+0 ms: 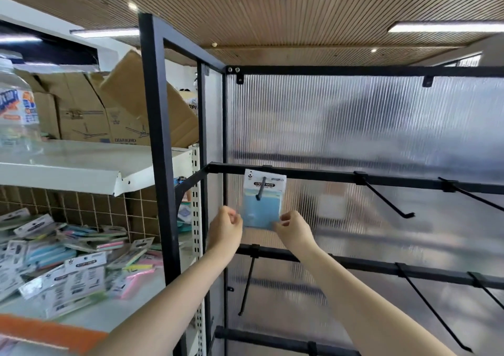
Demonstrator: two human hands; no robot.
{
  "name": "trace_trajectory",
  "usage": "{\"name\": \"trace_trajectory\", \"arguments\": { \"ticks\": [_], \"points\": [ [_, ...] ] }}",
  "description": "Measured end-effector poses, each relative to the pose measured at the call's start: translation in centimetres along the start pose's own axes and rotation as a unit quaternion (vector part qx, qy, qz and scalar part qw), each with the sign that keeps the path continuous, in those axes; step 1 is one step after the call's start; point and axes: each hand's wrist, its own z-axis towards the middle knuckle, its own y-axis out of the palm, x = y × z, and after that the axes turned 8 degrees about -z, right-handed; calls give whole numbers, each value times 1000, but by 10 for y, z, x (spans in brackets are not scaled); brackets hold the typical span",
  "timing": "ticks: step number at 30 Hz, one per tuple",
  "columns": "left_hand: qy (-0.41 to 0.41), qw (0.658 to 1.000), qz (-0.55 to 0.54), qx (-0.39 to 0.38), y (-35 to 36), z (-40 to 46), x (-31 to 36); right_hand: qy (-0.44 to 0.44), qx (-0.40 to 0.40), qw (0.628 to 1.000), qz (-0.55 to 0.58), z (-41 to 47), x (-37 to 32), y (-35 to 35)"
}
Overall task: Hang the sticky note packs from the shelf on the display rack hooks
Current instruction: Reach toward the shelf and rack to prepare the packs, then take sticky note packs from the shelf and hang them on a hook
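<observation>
From the head camera, the work looks barely begun. One blue pack [264, 203] hangs on the first hook [261, 189] of the black rack [158, 137], the hook nearest the rack's left corner on the upper bar. The hook passes through the hole in the pack's white header card, so this pack counts as hung, in my judgement.

The left hand [225, 226] sits just beside the pack's lower left corner, fingers curled loosely; whether they touch the pack is blurred and I cannot tell, though they seem to hold nothing. The right hand [293, 229] is at the pack's lower right corner, and its thumb and forefinger look pinched on that edge, perhaps steadying it.

To the right of the hung pack along the same bar, two more hooks [387, 199] stand bare, and the bar below the pack carries further bare hooks. So most of the rack is unfilled.

Left of the rack, on the lower shelf [114, 320], lies a loose pile of packs [68, 260] in blue, pink and yellow, many of them, all waiting to be hung. Nearly the whole task is left.
</observation>
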Motion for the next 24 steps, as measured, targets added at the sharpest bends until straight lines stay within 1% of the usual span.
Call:
{"name": "trace_trajectory", "arguments": {
  "ticks": [3, 5, 8, 12, 15, 18, 21, 24],
  "points": [
    [-17, 996, 45, -79, -10, -22, -13, 13, -59, 996, -69, -16, 20, 3],
    [-19, 989, 63, -134, -17, -40, -17, 21, -80, 993, -86, -30, 30, 4],
    [-13, 982, 97, -162, -27, -69, -19, 12, -87, 993, -79, -50, 39, 8],
    [-12, 976, 139, -166, -45, -102, -25, -44, -81, 993, -68, -78, 39, 17],
    [-18, 975, 167, -148, -61, -122, -34, -87, -61, 992, -72, -97, 29, 25],
    [-34, 969, 210, -129, -80, -136, -47, -107, -50, 991, -59, -114, 15, 35],
    [-50, 968, 215, -120, -99, -143, -61, -128, -49, 988, -66, -130, -1, 46],
    [-65, 966, 218, -123, -119, -141, -76, -166, -49, 981, -92, -149, -17, 64]
  ]
}}
